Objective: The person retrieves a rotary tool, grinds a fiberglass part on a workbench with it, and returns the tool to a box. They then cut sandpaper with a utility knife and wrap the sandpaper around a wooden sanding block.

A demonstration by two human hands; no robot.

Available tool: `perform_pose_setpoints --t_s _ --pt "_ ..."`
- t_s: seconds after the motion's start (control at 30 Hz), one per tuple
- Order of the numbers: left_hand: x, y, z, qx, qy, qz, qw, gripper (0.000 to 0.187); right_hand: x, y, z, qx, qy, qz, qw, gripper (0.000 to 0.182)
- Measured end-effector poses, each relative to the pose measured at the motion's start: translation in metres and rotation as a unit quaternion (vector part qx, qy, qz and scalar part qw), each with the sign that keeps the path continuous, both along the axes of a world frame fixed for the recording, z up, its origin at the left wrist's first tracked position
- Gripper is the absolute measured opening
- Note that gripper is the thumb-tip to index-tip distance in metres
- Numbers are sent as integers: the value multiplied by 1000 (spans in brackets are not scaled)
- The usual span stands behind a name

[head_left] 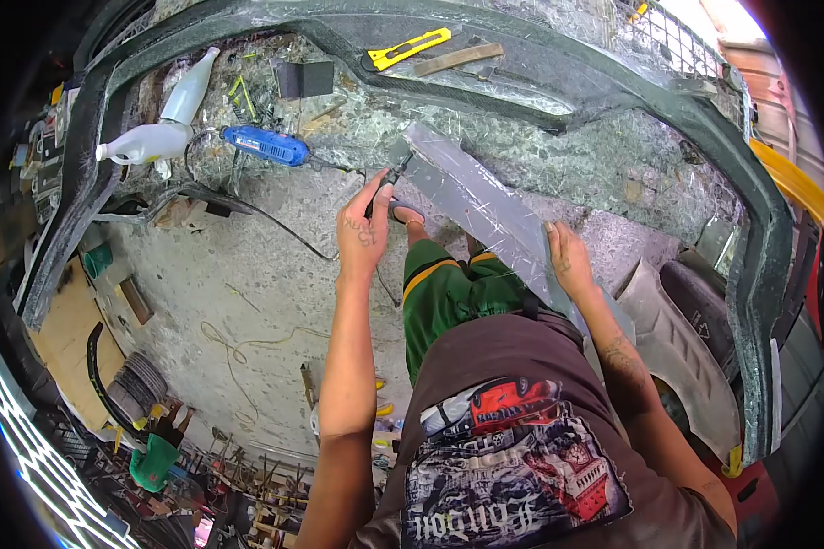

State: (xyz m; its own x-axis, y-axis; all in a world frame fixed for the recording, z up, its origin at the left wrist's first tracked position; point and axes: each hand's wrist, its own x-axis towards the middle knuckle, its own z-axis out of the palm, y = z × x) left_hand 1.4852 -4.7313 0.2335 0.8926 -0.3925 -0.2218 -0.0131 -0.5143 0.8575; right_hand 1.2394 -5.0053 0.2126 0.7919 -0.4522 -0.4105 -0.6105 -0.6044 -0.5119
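Observation:
My left hand [368,215] is closed round a slim dark rotary handpiece [389,177], whose tip is at the upper left end of a long grey panel [485,206]. The panel slants down to the right, toward my waist. On its right edge rests my right hand [569,256], fingers together and gripping the panel. A blue rotary tool body [265,145] lies on the worktop to the left of the handpiece, with a black cable trailing from it.
A large dark moulded frame [755,210] arches round the work area. On the worktop [339,137] are a yellow cutter [410,49], a curved strip [458,59], a dark square sheet [305,80] and two plastic bottles [151,142]. Another person [156,460] is at the lower left.

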Motion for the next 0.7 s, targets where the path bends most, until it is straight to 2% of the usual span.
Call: perform_pose_setpoints --t_s 0.27,0.7 --pt "4 -2 4 15 17 7 1000 36 6 2 13 -10 32 8 999 31" --pt "7 -4 5 16 25 2 1000 40 3 0 10 -33 18 23 999 28"
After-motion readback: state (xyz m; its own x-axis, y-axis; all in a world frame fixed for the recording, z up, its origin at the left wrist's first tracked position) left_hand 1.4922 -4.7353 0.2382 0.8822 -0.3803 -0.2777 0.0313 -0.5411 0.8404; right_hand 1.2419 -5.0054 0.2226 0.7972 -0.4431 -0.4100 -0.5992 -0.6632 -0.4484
